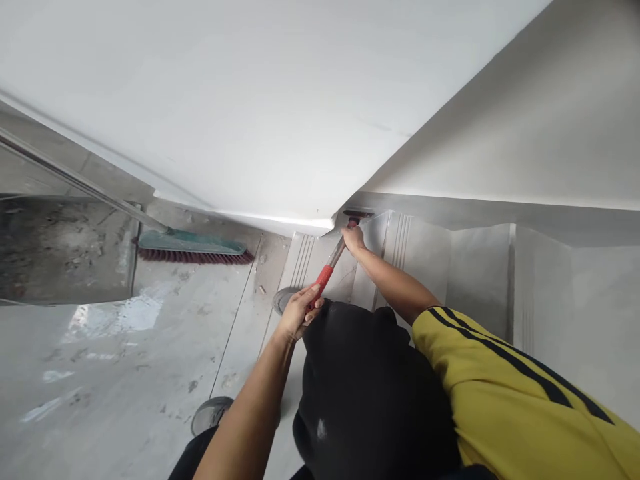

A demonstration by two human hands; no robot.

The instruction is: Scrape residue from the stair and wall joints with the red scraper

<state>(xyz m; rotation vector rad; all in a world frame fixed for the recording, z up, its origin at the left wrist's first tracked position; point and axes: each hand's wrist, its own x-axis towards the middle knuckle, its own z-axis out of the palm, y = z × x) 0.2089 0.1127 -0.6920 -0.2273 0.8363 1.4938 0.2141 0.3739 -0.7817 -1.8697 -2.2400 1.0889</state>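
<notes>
I have the scraper (334,257) held two-handed: my left hand (299,310) is wrapped tight around the red grip at the low end, fingers curled right over it, while my right hand (354,239) sits far up the metal shank close behind the head, closed down on it as far as I can see, though its fingertips are hidden on the far side. That split looks to me like a lever hold, the rear hand driving and the front hand steering and pressing the edge in. The tool runs from about 7 o'clock up to 1 o'clock, and its dark head (357,215) is tucked under the lower corner of the white wall (280,120), where that wall meets the top of the steps (400,247); whether the blade is touching the surface I cannot tell, since the joint is in shadow. My right arm in the yellow sleeve (505,373) reaches in from 4 o'clock, and my dark-clad knee (365,380) fills the space at 6 o'clock, crowding the rear hand and leaving it little room to draw back. Off at 9 o'clock a broom (193,245) with a green back and reddish bristles lies on the dusty floor (115,373) against the wall base, well apart from the tool. A shoe (213,412) shows at 7 o'clock on the floor
</notes>
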